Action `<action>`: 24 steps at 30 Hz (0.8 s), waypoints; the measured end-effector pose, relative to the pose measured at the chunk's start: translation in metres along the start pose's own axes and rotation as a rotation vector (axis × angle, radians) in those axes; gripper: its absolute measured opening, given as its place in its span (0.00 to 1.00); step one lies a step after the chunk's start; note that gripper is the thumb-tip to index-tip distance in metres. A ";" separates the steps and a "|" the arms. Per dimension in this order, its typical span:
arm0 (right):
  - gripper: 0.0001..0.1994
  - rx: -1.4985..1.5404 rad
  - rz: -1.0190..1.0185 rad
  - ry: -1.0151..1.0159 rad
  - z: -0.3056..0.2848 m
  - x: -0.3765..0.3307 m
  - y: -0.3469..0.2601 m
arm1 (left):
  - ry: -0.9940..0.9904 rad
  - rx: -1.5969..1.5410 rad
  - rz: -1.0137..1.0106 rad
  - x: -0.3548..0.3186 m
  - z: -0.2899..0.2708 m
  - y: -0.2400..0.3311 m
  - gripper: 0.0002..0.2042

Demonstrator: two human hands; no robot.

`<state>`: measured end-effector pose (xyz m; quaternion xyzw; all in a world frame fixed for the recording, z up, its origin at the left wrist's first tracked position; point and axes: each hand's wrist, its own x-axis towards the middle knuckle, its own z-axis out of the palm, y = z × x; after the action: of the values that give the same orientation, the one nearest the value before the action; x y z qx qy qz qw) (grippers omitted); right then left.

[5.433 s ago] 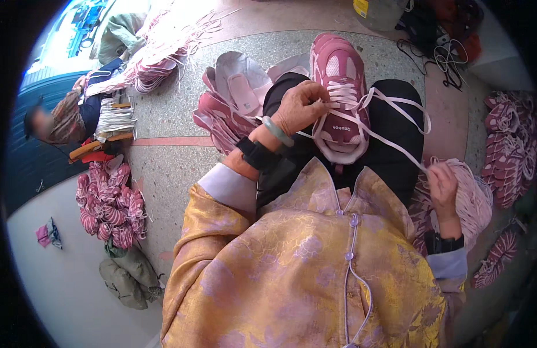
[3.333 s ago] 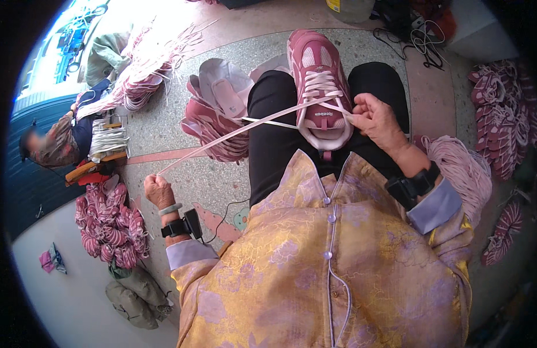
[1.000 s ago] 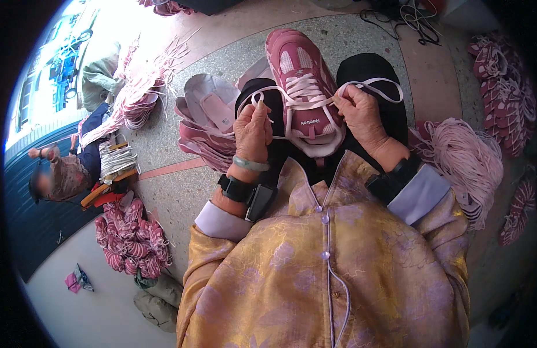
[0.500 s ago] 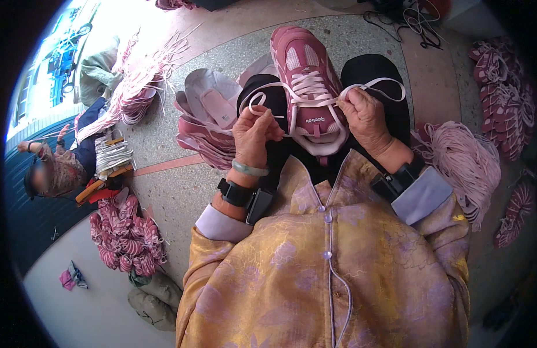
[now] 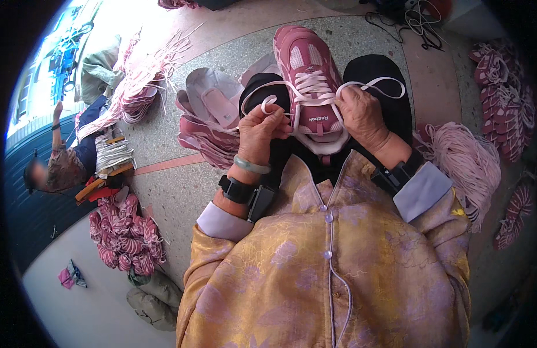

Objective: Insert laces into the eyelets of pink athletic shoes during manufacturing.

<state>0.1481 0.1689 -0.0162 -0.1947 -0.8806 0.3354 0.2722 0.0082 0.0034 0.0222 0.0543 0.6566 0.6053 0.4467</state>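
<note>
A pink sneaker (image 5: 322,128) rests between my knees, its toe pointing away from me. A pale pink shoelace (image 5: 312,87) crosses its tongue in several rows. Just left of the collar, my left hand (image 5: 261,134) pinches one free stretch of the lace, which curls up above the fingers. My right hand (image 5: 364,115) is closed on the other lace end at the right eyelet edge. From there a loop of lace runs out over my dark right knee (image 5: 377,95). The fingertips of the right hand touch the shoe's side.
Pink shoe uppers with pale insoles (image 5: 213,104) are stacked left of my knees. A bundle of pale pink laces (image 5: 460,168) lies at right, with laced uppers (image 5: 501,104) beyond. Another person (image 5: 65,168) sits at far left, near a heap of pink shoe parts (image 5: 126,235).
My right hand has moved slightly in against the sneaker's eyelets. The left hand has shifted a little right and down. At far left, the other person's arm has swung outward.
</note>
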 end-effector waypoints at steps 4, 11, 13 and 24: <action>0.04 -0.014 0.010 -0.109 0.001 0.006 0.000 | 0.002 0.080 0.047 -0.001 -0.003 -0.002 0.04; 0.06 0.007 0.036 -0.013 -0.010 0.006 -0.003 | 0.070 0.007 0.108 0.014 0.013 -0.012 0.04; 0.06 -0.045 0.073 -0.093 -0.013 0.001 -0.009 | 0.061 0.041 0.146 0.019 0.014 -0.018 0.04; 0.10 0.029 0.221 -0.200 -0.019 -0.003 -0.010 | 0.191 0.362 0.434 0.032 0.014 -0.041 0.06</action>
<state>0.1604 0.1696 0.0023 -0.2519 -0.8716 0.3938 0.1474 0.0176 0.0233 -0.0272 0.2149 0.7659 0.5623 0.2259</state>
